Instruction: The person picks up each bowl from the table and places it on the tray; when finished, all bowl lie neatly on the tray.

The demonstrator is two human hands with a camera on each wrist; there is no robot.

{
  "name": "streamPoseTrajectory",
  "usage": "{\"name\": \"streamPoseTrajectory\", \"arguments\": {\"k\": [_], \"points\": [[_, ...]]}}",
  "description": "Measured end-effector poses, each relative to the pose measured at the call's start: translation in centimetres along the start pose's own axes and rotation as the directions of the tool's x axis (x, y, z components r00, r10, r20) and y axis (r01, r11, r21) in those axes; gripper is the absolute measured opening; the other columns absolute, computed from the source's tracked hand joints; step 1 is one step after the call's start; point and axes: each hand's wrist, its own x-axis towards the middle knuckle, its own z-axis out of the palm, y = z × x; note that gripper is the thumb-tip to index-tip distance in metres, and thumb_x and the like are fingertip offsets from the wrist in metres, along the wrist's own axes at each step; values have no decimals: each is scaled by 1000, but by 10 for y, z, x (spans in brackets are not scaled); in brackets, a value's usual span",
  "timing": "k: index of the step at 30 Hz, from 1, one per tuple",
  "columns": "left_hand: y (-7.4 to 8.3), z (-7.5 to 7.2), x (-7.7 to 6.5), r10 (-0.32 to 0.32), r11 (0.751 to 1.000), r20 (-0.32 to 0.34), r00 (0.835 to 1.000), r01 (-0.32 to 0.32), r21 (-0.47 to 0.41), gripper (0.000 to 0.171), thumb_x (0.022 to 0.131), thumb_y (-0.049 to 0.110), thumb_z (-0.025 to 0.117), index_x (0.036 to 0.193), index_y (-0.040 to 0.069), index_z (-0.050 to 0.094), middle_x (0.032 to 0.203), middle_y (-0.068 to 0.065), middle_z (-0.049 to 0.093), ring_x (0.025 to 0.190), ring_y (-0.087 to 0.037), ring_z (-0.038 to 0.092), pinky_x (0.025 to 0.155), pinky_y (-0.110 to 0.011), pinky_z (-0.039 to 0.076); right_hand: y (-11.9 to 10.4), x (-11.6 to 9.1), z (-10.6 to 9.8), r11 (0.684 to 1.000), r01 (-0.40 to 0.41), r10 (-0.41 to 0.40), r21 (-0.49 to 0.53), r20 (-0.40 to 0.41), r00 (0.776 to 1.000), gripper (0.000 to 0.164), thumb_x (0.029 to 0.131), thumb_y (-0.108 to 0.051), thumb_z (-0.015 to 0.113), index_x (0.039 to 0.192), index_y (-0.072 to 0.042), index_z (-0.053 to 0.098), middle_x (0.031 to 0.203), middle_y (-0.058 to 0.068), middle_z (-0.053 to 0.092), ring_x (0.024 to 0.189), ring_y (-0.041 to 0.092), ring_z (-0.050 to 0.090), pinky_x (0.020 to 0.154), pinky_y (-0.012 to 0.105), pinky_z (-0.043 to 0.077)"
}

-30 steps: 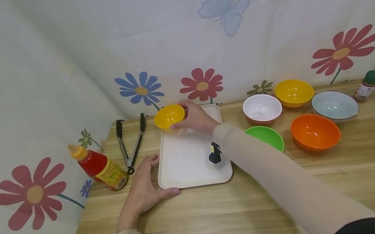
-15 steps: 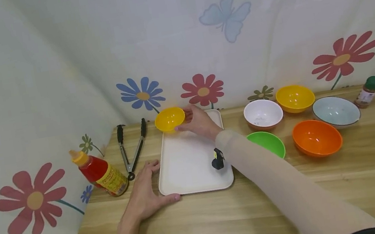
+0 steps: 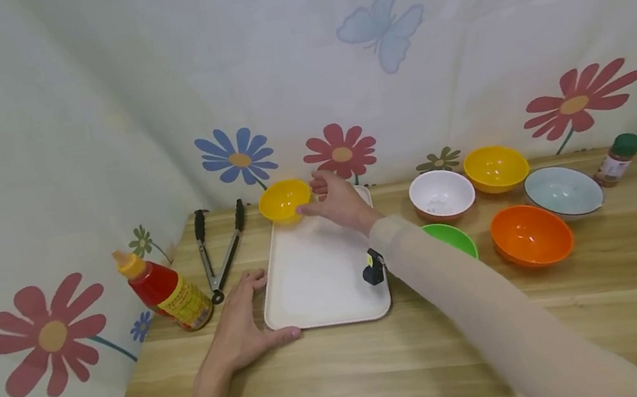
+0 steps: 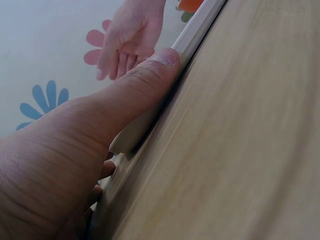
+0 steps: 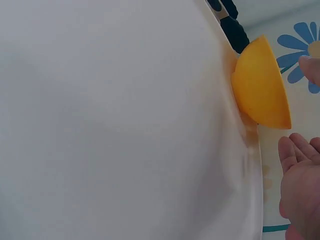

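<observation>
A small yellow bowl (image 3: 283, 199) sits at the far left corner of the white tray (image 3: 320, 282). My right hand (image 3: 342, 203) is just to the bowl's right, fingers spread; in the right wrist view a gap shows between those fingers (image 5: 298, 155) and the bowl's rim. My left hand (image 3: 237, 331) rests around the tray's near left corner. Its thumb (image 4: 150, 75) lies straight along the near edge, and the other fingers reach up the left side, mostly hidden in the left wrist view.
Left of the tray lie tongs (image 3: 217, 264) and a red sauce bottle (image 3: 173, 293). To the right stand a white bowl (image 3: 441, 193), a green bowl (image 3: 455, 240), an orange bowl (image 3: 530, 234), another yellow bowl (image 3: 495, 169), a pale blue bowl (image 3: 564, 190) and a green-capped spice jar (image 3: 619, 161).
My right hand's fingers have come away from the small yellow bowl, slightly to the right, leaving it at the tray's corner. The left hand keeps its place at the tray.
</observation>
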Motion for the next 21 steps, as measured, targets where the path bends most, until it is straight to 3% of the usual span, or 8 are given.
{"name": "streamPoseTrajectory", "arguments": {"k": [10, 16, 21], "points": [[-2, 0, 2, 14, 1000, -2, 1000, -14, -1, 123, 68, 74, 98, 161, 10, 49, 180, -13, 35, 169, -46, 19, 134, -75, 18, -23, -19, -30, 986, 156, -151, 60, -80, 985, 96, 93, -37, 93, 170, -17, 40, 168, 11, 53, 150, 35, 54, 123, 52, 53], [-3, 2, 1, 18, 1000, -7, 1000, -18, -9, 124, 68, 73, 99, 162, 9, 48, 180, -14, 34, 170, -46, 17, 135, -74, 17, -46, -43, -64, 944, 288, -278, 163, -83, 957, 97, 95, -29, 90, 172, -10, 35, 169, 13, 50, 151, 36, 52, 127, 48, 49], [-3, 3, 0, 23, 1000, -8, 1000, -23, -6, 124, 69, 74, 98, 163, 10, 47, 180, -14, 34, 170, -46, 17, 135, -75, 17, -61, -63, -90, 917, 360, -343, 171, -124, 931, 97, 94, -25, 90, 173, -11, 35, 169, 12, 48, 153, 32, 49, 127, 42, 49]]}}
